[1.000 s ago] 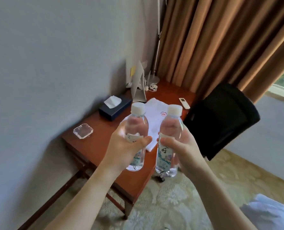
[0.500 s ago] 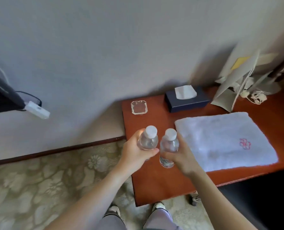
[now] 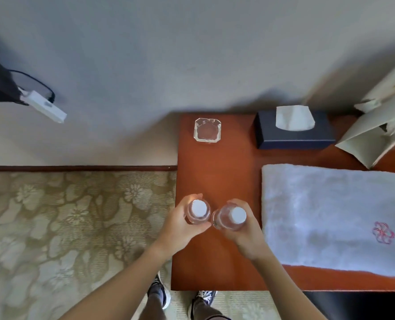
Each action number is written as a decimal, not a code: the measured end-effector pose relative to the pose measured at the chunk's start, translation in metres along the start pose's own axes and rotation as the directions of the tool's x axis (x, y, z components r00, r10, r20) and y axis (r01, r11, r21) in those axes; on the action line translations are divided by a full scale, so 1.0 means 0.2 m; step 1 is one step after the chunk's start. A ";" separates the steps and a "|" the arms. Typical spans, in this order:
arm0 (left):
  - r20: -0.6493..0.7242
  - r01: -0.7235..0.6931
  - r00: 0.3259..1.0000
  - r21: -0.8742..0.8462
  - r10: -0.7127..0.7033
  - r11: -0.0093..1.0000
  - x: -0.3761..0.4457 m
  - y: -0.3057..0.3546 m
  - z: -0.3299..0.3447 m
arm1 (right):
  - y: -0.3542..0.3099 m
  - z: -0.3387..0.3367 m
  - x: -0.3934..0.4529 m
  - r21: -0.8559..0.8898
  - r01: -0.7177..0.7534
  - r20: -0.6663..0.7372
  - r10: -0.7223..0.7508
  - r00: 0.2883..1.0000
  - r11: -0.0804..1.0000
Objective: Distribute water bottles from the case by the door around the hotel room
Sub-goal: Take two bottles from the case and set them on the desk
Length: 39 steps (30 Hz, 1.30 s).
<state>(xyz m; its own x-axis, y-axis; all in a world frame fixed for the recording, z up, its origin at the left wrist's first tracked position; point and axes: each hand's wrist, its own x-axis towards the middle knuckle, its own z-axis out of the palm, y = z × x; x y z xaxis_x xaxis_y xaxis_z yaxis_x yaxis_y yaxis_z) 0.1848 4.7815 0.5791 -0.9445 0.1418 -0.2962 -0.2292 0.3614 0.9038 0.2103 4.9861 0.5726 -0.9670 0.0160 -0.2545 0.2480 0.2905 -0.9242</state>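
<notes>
Each grip holds a water bottle upright over the red-brown table [image 3: 215, 262]: left hand [image 3: 180, 227] around the left bottle [image 3: 197, 212], right hand [image 3: 247, 236] around the right bottle [image 3: 230, 219]. Beyond them sits a glass ashtray [image 3: 207, 130]; right, a white towel [image 3: 330, 215]; left, patterned carpet [image 3: 64, 227].

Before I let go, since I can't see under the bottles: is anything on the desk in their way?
Nothing visible. Left hand and right hand hold the bottles over bare desk; ashtray and towel lie clear.
</notes>
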 end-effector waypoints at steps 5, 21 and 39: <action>-0.014 0.040 0.999 0.017 -0.040 0.999 -0.04 -0.14 0.00 | 0.12 0.08 -0.05 -0.006 -0.018 0.087 0.018 0.996 1.000; -0.094 0.016 0.996 0.099 -0.007 0.995 0.54 -0.28 -0.05 | 0.29 0.13 0.51 -0.140 -0.060 -0.122 0.043 0.992 0.988; -0.339 -0.160 0.912 0.225 0.231 0.961 1.08 -0.23 0.01 | 0.24 0.17 1.16 -0.304 0.179 -0.114 -0.223 0.968 0.936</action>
<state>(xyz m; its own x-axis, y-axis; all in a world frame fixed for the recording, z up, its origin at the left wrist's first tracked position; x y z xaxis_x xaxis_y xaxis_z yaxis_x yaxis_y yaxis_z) -0.0075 4.7981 0.4738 -0.9941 -0.0996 0.0436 -0.0162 0.5322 0.8465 0.0004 4.9701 0.4603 -0.9982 0.0598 -0.0083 0.0407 0.5656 -0.8237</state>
